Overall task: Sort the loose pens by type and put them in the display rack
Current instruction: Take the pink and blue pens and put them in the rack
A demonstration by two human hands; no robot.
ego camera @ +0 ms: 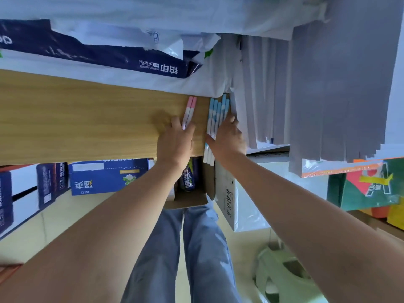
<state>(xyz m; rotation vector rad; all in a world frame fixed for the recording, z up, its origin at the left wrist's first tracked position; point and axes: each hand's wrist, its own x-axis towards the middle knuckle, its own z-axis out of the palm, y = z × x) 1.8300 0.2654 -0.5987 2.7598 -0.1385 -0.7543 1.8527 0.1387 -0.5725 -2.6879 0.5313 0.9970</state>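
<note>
Pink pens (189, 112): two of them, side by side on the wooden bench (87, 119), tips pointing far. They sit apart from the blue ones, which reads as one type getting its own pile.
Blue pens (215, 121): a bigger row just right of the pink pair, packed parallel, near ends hanging over the bench's near edge. A strip of bare wood separates the two groups.
Left hand (175, 143): lying flat over the near ends of the pink pens, fingers (188, 127) spread and pressing down, not curled around anything. Looks like it is squaring the pair up.
Right hand (228, 136): laid along the right flank of the blue row, fingers extended, thumb reaching across the near side. It seems to be herding them together; whether any pen is actually pinched, I cannot tell.
Paper stacks (273, 95): grey-white sheets crowd the far right, walling in the blue row.
Display rack: not in view, so by my reading sorting comes first and racking is not yet begun.
Risk: those overhanging blue ends could roll off toward the open carton (192, 200) below.
</note>
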